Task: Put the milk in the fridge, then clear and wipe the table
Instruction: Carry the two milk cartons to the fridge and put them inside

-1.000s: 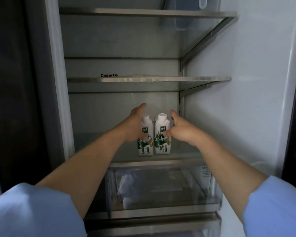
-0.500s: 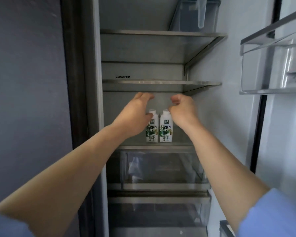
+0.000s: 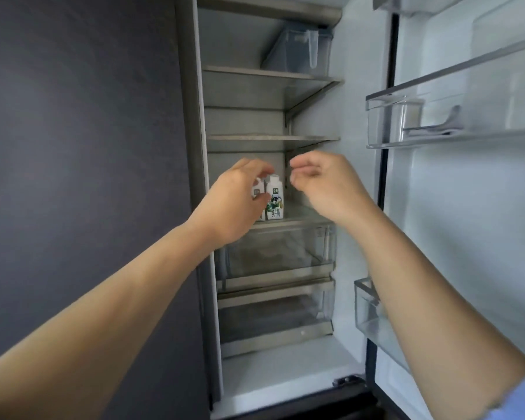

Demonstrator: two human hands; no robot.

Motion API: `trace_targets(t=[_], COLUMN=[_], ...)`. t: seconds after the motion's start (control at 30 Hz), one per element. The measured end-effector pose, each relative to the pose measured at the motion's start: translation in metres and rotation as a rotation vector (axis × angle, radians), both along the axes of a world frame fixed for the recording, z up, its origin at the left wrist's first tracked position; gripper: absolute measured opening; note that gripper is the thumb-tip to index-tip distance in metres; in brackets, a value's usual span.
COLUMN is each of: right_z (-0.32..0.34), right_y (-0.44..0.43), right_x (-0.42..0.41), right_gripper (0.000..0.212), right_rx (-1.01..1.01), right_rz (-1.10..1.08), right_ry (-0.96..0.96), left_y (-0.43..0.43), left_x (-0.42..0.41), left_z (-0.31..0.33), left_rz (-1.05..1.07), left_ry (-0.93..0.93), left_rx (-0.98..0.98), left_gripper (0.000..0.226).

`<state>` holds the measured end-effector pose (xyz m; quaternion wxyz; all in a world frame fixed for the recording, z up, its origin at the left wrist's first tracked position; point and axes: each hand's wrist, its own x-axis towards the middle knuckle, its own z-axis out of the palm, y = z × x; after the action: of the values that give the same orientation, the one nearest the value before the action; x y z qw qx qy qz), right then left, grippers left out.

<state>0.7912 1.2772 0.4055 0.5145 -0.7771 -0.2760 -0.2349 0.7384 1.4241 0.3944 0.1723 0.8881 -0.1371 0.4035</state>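
Left hand & right hand now pull back loose-curled, empty, milk cartons left standing just beyond my left fingertips, so fridge bit prob done, table next.

**Head view.** We are viewing the scene through one wide-angle camera worn on the head, standing close before the open fridge and facing forward into its compartment from slightly left of it. Both forearms are framing the view from the bottom corners, the left hand and right hand sitting near centre; a door bin is filling the right edge.
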Motion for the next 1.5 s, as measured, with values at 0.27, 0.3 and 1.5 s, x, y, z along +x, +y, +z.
trace_targets(t=[0.27,0.3,1.5], right_z=[-0.015,-0.018,-0.022], right_y=[-0.068,-0.080,-0.346], right_x=[-0.133,-0.146,-0.061], right_gripper=[0.027,0.028,0.089], right_rx=[0.042,0.059,0.737], right_rz=[-0.227,-0.264,-0.809], right_ry=[-0.097,-0.112,0.282], left_y=[-0.039,-0.049,-0.248], left_x=[-0.103,-0.112,-0.147], left_z=[-0.012,-0.014,-0.013], left_rz=[-0.186,-0.217,-0.396], left_ry=[0.008,0.003,0.085], left_rx=[-0.042,-0.035,0.109], left_gripper=[0.034,0.034,0.035])
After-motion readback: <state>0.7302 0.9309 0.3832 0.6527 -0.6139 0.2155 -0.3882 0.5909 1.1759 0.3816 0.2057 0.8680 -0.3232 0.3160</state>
